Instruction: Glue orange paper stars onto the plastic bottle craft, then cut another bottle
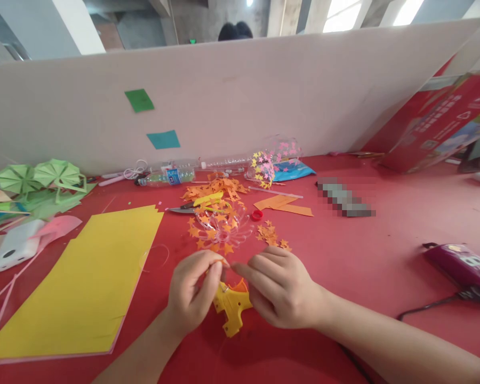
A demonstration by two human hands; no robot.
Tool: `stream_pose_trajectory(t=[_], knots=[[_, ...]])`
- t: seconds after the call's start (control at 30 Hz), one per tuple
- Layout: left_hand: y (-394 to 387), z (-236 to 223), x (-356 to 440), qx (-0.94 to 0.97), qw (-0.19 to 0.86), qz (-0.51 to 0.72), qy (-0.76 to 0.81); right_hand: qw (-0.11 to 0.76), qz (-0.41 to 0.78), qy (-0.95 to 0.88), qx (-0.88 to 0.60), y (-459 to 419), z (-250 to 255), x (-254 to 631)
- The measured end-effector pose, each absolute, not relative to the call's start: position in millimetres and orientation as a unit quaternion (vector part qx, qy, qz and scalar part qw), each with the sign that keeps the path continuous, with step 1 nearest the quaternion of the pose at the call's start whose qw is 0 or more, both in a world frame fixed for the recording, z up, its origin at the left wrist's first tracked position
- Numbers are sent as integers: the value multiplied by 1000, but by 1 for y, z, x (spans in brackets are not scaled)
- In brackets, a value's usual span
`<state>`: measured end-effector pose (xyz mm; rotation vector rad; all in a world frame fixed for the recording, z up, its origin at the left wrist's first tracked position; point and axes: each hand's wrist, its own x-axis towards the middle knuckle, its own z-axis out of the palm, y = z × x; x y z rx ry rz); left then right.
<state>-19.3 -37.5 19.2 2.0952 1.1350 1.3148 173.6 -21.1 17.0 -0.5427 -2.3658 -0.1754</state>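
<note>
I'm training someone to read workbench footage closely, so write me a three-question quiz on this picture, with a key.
1. True or false: the yellow paper lies to the left of the yellow glue gun.

2. Which two colours of stars are on the clear plastic piece beside the blue packet?
A) green and white
B) yellow and pink
C) blue and black

3. Fill in the blank: the left hand pinches a small piece whose colour is ______.

Key:
1. True
2. B
3. orange
</note>
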Motion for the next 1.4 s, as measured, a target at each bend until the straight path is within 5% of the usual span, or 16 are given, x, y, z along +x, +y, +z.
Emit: stream_pose_trajectory(t=[0.23,0.7,0.83,1.1,1.4], knots=[[-25,17,-32,667,193,572,437,74,2,-973,-219,-27,17,164],[-20,14,-36,668,200,557,451,35,-18,-969,-245,-28,7,160],[-17,15,-37,664,196,550,468,103,30,-959,-264,-28,17,165],[-21,18,-30,642,237,555,472,485,85,-829,-266,-22,30,183],[-41,14,1,813,234,394,360,449,234,-812,-291,-22,25,172]])
